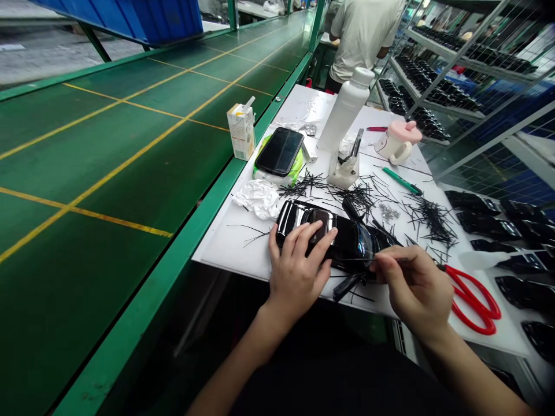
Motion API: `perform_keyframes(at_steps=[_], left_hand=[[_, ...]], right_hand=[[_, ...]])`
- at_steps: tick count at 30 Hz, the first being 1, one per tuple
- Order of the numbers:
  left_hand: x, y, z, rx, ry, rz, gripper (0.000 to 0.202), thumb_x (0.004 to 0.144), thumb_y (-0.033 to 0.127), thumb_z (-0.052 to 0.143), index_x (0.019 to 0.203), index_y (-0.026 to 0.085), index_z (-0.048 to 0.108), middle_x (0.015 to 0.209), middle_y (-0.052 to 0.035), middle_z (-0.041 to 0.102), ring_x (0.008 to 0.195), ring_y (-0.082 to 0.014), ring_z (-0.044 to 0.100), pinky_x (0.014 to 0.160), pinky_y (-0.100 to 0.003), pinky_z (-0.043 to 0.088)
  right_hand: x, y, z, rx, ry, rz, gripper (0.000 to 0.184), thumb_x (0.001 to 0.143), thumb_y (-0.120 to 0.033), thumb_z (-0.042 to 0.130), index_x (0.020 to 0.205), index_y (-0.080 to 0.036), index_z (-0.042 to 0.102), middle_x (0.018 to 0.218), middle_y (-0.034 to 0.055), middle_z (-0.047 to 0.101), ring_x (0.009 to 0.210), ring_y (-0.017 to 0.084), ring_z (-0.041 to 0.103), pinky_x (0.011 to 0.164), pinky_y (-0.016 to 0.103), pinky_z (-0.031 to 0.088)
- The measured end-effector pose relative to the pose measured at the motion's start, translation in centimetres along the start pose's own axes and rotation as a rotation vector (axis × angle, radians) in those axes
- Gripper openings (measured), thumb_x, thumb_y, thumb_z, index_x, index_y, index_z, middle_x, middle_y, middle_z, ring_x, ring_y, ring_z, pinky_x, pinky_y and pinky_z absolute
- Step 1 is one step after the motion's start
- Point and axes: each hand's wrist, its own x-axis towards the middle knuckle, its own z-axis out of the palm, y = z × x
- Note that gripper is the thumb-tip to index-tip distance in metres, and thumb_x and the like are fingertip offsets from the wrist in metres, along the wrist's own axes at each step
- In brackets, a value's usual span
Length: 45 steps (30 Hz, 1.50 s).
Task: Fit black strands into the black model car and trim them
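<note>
A glossy black model car body (347, 234) lies on the white tabletop, its doors standing out at the sides. My left hand (299, 263) rests over its left part, fingers spread across the top and thumb on the near side, holding it in place. At the car's right end, my right hand (416, 283) is closed in a pinch on a thin dark strip (353, 259), which stretches left along the near side. Red-handled scissors (477, 300) lie beside my right hand. Thin black strips (433, 222) are scattered behind the car, near a small heap of tiny clear pieces (389, 212).
A green conveyor belt (143, 133) runs along the left. Behind the car stand a phone (281, 150), a drink carton (241, 132), a tall bottle (347, 110), a lidded mug (396, 141) and a green cutter (401, 181). More black car bodies (489, 225) fill the right side. A person (362, 40) stands beyond.
</note>
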Motion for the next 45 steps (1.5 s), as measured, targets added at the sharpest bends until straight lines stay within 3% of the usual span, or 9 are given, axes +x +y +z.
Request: perform_keyframes(at_steps=[14, 18, 21, 27, 31, 36, 39, 42, 45], left_hand=[[-0.1, -0.2, -1.0, -0.172, -0.031, -0.006, 0.043, 0.092, 0.026, 0.051, 0.134, 0.027, 0.057, 0.138, -0.0051, 0.06, 0.129, -0.0233, 0.052, 0.123, -0.052, 0.005], [-0.4, -0.7, -2.1, -0.282, -0.085, 0.027, 0.05, 0.098, 0.052, 0.041, 0.138, 0.025, 0.054, 0.141, -0.0072, 0.058, 0.136, -0.0249, 0.046, 0.124, -0.052, -0.001], [-0.5, -1.1, -2.6, -0.246, -0.161, 0.091, 0.078, 0.084, 0.073, 0.052, 0.143, 0.022, 0.048, 0.146, -0.0117, 0.053, 0.141, -0.0297, 0.04, 0.123, -0.054, -0.007], [-1.1, -2.0, -2.3, -0.124, -0.155, 0.145, 0.091, 0.081, 0.069, 0.061, 0.151, 0.018, 0.035, 0.149, -0.0134, 0.049, 0.142, -0.0287, 0.039, 0.124, -0.051, -0.007], [-1.1, -2.8, -2.0, -0.048, -0.129, 0.204, 0.077, 0.088, 0.05, 0.062, 0.151, 0.016, 0.032, 0.147, -0.0127, 0.053, 0.139, -0.0262, 0.045, 0.125, -0.051, -0.004], [-0.6, -2.6, -1.9, 0.054, -0.014, 0.187, 0.054, 0.092, 0.021, 0.058, 0.144, 0.023, 0.043, 0.135, -0.0071, 0.065, 0.125, -0.0219, 0.06, 0.122, -0.052, 0.026], [-1.0, -2.4, -2.4, 0.082, 0.135, 0.125, 0.04, 0.093, 0.013, 0.052, 0.133, 0.022, 0.056, 0.133, -0.0087, 0.066, 0.128, -0.0244, 0.057, 0.113, -0.053, 0.041], [-2.4, -2.5, -4.0, -0.099, 0.199, -0.01, 0.034, 0.099, 0.013, 0.039, 0.086, 0.023, 0.069, 0.099, -0.0042, 0.076, 0.108, -0.0211, 0.068, 0.111, -0.05, 0.044], [-3.9, -2.3, -5.7, -0.342, 0.036, -0.282, 0.051, 0.104, 0.026, 0.029, 0.063, 0.022, 0.059, 0.051, 0.0026, 0.059, 0.056, -0.0144, 0.065, 0.094, -0.04, 0.056]], right_hand=[[0.0, 0.0, 0.1, -0.073, -0.037, -0.089, 0.01, 0.092, -0.012, 0.06, 0.089, -0.022, 0.059, 0.071, -0.002, 0.065, 0.056, 0.01, 0.06, 0.049, 0.022, 0.047], [0.0, -0.5, -0.8, -0.036, -0.047, -0.09, 0.012, 0.092, -0.012, 0.059, 0.091, -0.023, 0.06, 0.072, -0.0013, 0.066, 0.057, 0.011, 0.061, 0.05, 0.024, 0.048], [0.9, -1.1, -2.0, 0.059, -0.001, -0.147, 0.015, 0.089, -0.011, 0.062, 0.095, -0.025, 0.062, 0.073, -0.0004, 0.066, 0.06, 0.015, 0.063, 0.052, 0.028, 0.05], [7.9, 0.2, -2.8, -0.073, 0.141, -0.323, 0.005, 0.09, -0.02, 0.064, 0.091, -0.025, 0.062, 0.071, -0.0001, 0.067, 0.057, 0.015, 0.062, 0.053, 0.03, 0.047], [14.7, 3.4, -1.0, -0.195, 0.047, -0.2, 0.027, 0.098, -0.042, 0.049, 0.078, -0.024, 0.052, 0.061, 0.0013, 0.063, 0.05, 0.016, 0.056, 0.05, 0.029, 0.041], [19.4, 7.2, 2.1, -0.258, -0.015, -0.111, 0.031, 0.099, -0.045, 0.043, 0.079, -0.023, 0.051, 0.07, 0.0063, 0.068, 0.058, 0.021, 0.06, 0.055, 0.03, 0.04], [19.9, 8.2, 2.6, -0.28, -0.109, -0.05, 0.027, 0.096, -0.047, 0.049, 0.098, -0.022, 0.057, 0.075, 0.0067, 0.071, 0.061, 0.023, 0.063, 0.054, 0.03, 0.039], [18.5, 8.2, 1.3, -0.281, -0.181, -0.008, 0.044, 0.095, -0.05, 0.048, 0.127, -0.019, 0.049, 0.084, 0.0079, 0.072, 0.063, 0.025, 0.064, 0.055, 0.031, 0.04], [15.0, 7.9, -0.8, -0.25, -0.292, 0.018, 0.047, 0.096, -0.051, 0.046, 0.131, -0.021, 0.049, 0.087, 0.0071, 0.073, 0.067, 0.025, 0.066, 0.058, 0.034, 0.044]])
